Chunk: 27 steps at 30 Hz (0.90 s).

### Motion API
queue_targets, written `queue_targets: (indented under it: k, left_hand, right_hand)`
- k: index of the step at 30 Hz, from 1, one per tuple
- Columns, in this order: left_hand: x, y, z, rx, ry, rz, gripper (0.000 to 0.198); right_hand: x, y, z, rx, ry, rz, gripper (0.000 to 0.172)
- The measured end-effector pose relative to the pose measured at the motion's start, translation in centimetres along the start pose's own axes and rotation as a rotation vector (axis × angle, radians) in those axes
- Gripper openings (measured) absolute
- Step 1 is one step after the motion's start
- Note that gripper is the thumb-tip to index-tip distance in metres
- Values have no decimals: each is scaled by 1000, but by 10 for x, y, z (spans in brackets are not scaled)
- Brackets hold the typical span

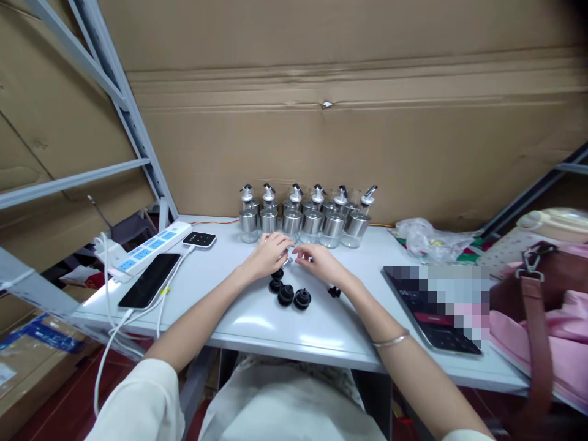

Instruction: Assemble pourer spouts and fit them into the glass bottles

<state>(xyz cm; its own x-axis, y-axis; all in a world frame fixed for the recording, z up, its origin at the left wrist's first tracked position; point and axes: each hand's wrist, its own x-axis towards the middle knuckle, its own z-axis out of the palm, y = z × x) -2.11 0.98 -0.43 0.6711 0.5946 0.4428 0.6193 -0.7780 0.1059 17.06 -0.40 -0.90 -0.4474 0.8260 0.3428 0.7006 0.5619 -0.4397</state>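
Note:
Near the middle of the table my left hand (271,255) is curled palm down, its fingertips at a small shiny, silvery piece (288,261) that is mostly hidden. Facing it, my right hand (320,262) has bent fingers, with a gap between finger and thumb and nothing visible in it. Just below the left hand lie several round black stoppers (285,295). Under the right wrist are small black parts (334,292). Behind both hands stand glass oil bottles (313,225) with steel sleeves in rows; the front ones carry silver pour spouts (318,193) with black levers.
At left on the white table (248,327) are a power strip (149,250), a phone (150,280) and a small display device (199,239) with white cables. To the right lie a tablet (427,312), plastic bags (427,239) and a strapped bag (535,331). Cardboard (349,141) rises behind.

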Motion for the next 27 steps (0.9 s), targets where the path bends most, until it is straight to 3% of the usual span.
queue_targets:
  k: [5,9,14,17,22,24,27]
  left_hand:
    - [-4,-12,2,-59,-101,-64,23]
    - [-6,-17,6,-100,-70,-47,24]
    - [-6,-12,11,-135,50,27,24]
    - [-6,-6,13,-121,205,88,14]
    - [-8,1,16,-164,495,56,11]
    - [-8,3,17,-199,541,31,13]
    - [-9,4,15,-221,511,43,11]
  right_hand:
    - [6,-10,11,-68,-34,-3,11]
    - [9,-10,15,-5,-11,-11,13]
    - [7,-6,7,126,132,-53,9]
    - [1,-4,1,269,207,-2,15]
    - [-6,-5,-5,516,116,111,20]
    - [-6,-5,-6,564,128,108,23]
    - [-5,-5,-10,544,229,123,23]
